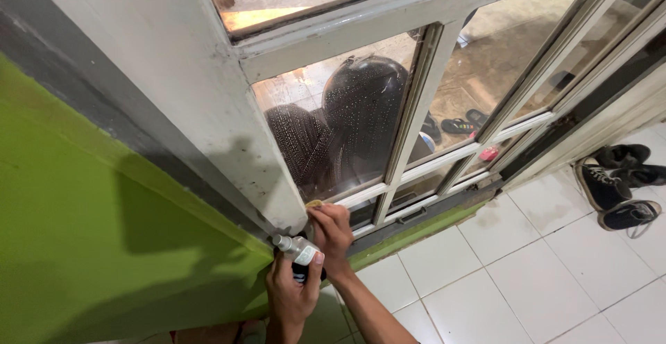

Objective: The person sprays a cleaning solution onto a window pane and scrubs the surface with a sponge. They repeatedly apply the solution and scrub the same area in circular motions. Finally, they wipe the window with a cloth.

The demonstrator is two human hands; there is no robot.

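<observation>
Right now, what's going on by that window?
A person is crouched at the bottom corner of a white window frame beside a green wall. The left hand holds a small spray bottle, nozzle aimed at the frame. The right hand presses a small yellowish pad against the lower rail. The glass above is speckled with droplets. Shoes lie on the tiled floor.

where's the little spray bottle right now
In the head view the spray bottle is low and left of centre, held in the left hand, beside the right hand at the window frame's bottom corner.
</observation>
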